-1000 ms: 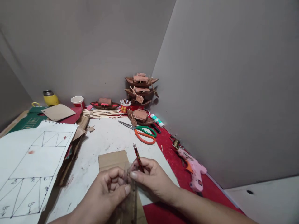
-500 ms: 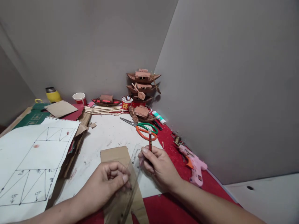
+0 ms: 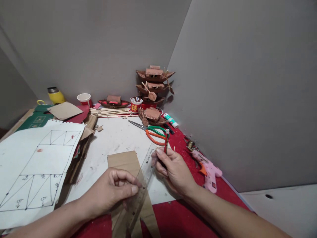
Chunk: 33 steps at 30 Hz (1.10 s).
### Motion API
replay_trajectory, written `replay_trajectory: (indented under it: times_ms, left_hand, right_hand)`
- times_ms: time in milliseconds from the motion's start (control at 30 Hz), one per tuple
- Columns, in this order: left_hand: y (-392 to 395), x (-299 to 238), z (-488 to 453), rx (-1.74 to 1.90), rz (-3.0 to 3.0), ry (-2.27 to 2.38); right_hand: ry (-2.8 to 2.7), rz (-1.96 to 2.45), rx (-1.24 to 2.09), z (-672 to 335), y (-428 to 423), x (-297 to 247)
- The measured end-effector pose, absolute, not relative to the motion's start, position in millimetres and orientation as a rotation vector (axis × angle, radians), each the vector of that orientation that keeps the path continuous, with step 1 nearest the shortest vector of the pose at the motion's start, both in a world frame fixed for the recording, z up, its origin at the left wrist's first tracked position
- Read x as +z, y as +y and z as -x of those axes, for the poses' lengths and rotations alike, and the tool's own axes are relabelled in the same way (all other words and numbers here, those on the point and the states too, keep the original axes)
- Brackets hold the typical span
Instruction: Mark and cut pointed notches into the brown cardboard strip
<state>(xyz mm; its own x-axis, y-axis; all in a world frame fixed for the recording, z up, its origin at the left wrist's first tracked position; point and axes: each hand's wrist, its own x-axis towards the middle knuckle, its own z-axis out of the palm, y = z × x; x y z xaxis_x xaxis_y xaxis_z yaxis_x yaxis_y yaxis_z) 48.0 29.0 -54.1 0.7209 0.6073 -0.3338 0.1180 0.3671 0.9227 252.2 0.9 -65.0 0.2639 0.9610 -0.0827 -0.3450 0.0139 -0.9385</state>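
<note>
A clear plastic ruler (image 3: pixel 145 178) lies slantwise over a strip of brown cardboard (image 3: pixel 123 159), its far end reaching past the cardboard's right edge. My left hand (image 3: pixel 111 190) is closed, thumb and forefinger pinched at the ruler's left edge. Upright in my right hand (image 3: pixel 174 170) is a dark red pencil (image 3: pixel 166 140) with a metal-looking end on top. The fingers of that same hand also grip the ruler near its far end. The pencil's lower end is hidden by the hand. Near the bottom edge, a dark pointed notch or mark shows on the cardboard.
Scissors (image 3: pixel 151 132) with green and orange handles lie beyond my hands. A pink glue gun (image 3: pixel 210 172) rests at right. At left is a paper drawing (image 3: pixel 44 158). Behind stand stacked model boats (image 3: pixel 155 77), thin sticks (image 3: pixel 111 112), a red cup (image 3: pixel 136 105) and a glue stick (image 3: pixel 170 120).
The ruler's far end has shifted slightly right and away, with my right hand and pencil. My left forefinger has straightened toward the ruler. The whole view has tilted a little.
</note>
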Motion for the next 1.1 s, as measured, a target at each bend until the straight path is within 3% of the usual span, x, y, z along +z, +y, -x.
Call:
replay_trajectory:
  times_ms: [333,533,733,933,1100]
  left_hand:
    - [15,-31,-52,0.590,-1.648,0.945]
    - [3,-46,-49,0.780,-2.211,0.743]
    - [10,-33,-51,0.727,-1.799,0.797]
    - [18,-40,-54,0.262,-1.136,0.626]
    - [14,-47,-56,0.289,-1.039,0.631]
  right_hand:
    - [-0.807,0.967,1.559,-246,-16,-62]
    - [-0.835,0.895,1.532,-242,-24,-63]
    - [-0.842,0.890,1.448,-247,-27,-54]
    - [-0.881,0.902,1.389,-253,-25,-52]
    - [-1.036,0.965,1.404,-252,-26,-59]
